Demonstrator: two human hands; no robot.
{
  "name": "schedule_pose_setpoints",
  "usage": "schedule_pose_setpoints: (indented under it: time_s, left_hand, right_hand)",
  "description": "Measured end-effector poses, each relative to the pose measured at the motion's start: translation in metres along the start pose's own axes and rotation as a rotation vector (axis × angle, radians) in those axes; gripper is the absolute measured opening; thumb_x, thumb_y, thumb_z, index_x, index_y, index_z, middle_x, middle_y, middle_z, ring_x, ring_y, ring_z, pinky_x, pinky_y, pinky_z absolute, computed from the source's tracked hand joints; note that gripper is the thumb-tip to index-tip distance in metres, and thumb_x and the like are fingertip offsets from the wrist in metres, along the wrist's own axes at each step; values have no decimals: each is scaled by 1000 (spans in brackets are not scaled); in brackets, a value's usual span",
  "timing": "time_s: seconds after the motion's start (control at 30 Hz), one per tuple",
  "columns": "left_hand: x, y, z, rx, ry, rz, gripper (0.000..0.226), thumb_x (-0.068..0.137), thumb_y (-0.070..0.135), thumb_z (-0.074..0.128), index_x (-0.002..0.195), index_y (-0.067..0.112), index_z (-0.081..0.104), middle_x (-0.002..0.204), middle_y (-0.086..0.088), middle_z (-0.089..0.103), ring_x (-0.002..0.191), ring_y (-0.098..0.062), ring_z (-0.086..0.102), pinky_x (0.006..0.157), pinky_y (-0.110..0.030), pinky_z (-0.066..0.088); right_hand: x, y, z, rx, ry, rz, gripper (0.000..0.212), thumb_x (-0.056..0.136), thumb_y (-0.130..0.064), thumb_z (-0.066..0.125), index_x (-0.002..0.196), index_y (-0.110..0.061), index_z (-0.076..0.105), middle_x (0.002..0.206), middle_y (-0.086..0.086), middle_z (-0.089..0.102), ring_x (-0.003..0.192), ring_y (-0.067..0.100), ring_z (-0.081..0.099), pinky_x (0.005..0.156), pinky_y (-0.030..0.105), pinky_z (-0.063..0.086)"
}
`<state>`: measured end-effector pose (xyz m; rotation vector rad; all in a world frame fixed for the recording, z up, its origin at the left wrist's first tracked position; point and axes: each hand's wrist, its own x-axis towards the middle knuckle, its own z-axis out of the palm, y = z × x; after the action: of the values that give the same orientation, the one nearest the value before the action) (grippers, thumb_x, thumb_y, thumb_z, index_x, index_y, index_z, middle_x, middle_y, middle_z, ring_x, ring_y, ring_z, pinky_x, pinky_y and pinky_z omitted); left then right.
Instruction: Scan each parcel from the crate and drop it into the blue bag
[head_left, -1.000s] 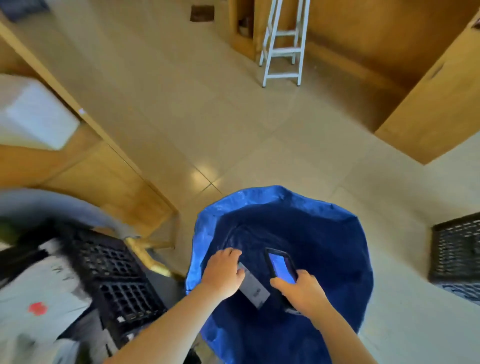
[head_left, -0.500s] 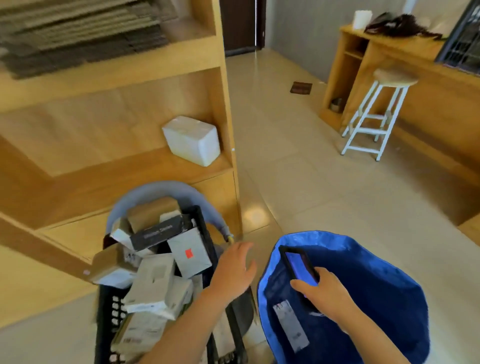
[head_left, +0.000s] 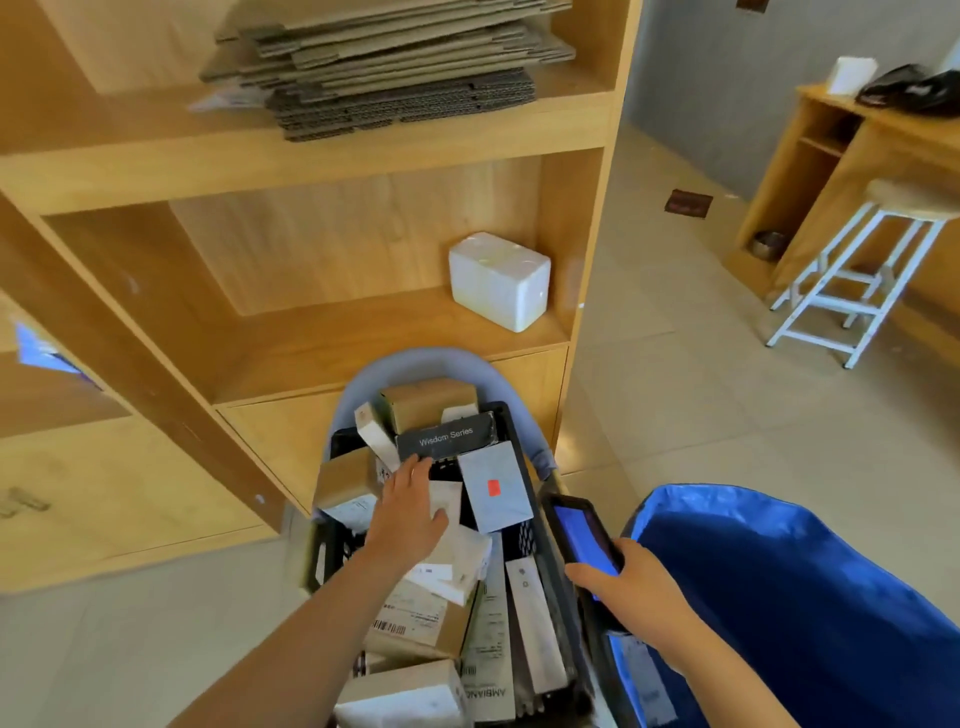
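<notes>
From the head camera, the left hand (head_left: 410, 512) is reaching into the black crate (head_left: 511, 431), fingers spread and lying flat on a white box (head_left: 448, 506) among the piled parcels, not yet curled round it. The right hand (head_left: 631, 590) is gripping the scanner (head_left: 582, 530) beside the blue bag (head_left: 810, 587). The box is looking light, stiff and smooth, best pinched across its narrow edges. Half a second ago the left hand was hovering over the crate's rim; now it is touching parcels.

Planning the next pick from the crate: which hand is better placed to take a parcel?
The left hand: it is open over the parcels in the black crate, resting on a white box. The right hand grips the scanner.
</notes>
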<state>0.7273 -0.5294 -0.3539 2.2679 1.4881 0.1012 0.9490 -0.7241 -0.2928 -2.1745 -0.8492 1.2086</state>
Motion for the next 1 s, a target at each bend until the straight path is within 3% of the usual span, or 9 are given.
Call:
schedule_pose_setpoints:
  time_s: [0.1, 0.17, 0.3, 0.5, 0.73, 0.9, 1.0]
  left_hand:
    - [26, -3, -5, 133, -32, -19, 91, 91, 33, 61, 156, 14, 0, 163, -8, -1, 150, -31, 4, 120, -44, 18]
    - [46, -4, -8, 213, -12, -17, 92, 91, 29, 62, 156, 14, -1, 162, -8, 1, 150, -29, 5, 118, -43, 21]
    - [79, -10, -12, 340, -12, 60, 82, 89, 18, 62, 154, 15, 11, 158, -7, 16, 147, -28, 15, 113, -42, 30]
    - [96, -15, -10, 467, 46, 178, 66, 91, 23, 58, 148, 22, 26, 140, -1, 42, 129, -25, 40, 100, -40, 40]
    - [60, -19, -15, 235, 205, 247, 62, 80, 24, 71, 136, 23, 47, 129, -1, 53, 120, -26, 47, 96, -45, 45]
    - [10, -27, -17, -18, 254, 229, 66, 77, 14, 74, 136, 19, 46, 131, -4, 49, 120, -26, 44, 95, -44, 51]
    - [-22, -28, -15, -255, 285, 103, 63, 79, 12, 74, 134, 18, 44, 127, -1, 47, 116, -18, 47, 88, -33, 53]
  right_hand:
    - [1, -12, 10, 9, 10, -24, 34, 78, -44, 77, 99, -20, 63, 93, 0, 72, 85, 17, 70, 81, 37, 61]
    - [1, -17, 12, 9, 10, -35, 40, 75, -48, 77, 101, -21, 64, 95, 0, 72, 85, 18, 71, 81, 39, 61]
    - [-1, -22, 10, -15, 23, -32, 48, 72, -52, 76, 105, -20, 60, 102, 3, 69, 91, 21, 70, 82, 39, 61]
    - [-3, -25, 1, -22, 37, -20, 50, 70, -56, 74, 105, -25, 59, 105, -2, 66, 93, 16, 67, 83, 37, 60]
    - [-4, -26, -6, -21, 21, -21, 29, 82, -42, 76, 100, -29, 57, 99, -2, 67, 86, 14, 67, 68, 23, 53]
    - [-1, -33, -6, -17, -18, -23, 30, 82, -40, 76, 103, -27, 59, 98, -3, 69, 87, 15, 69, 76, 32, 59]
    - [-1, -38, -3, -14, -41, -34, 27, 83, -39, 77, 99, -30, 57, 99, -3, 69, 89, 17, 69, 83, 39, 60]
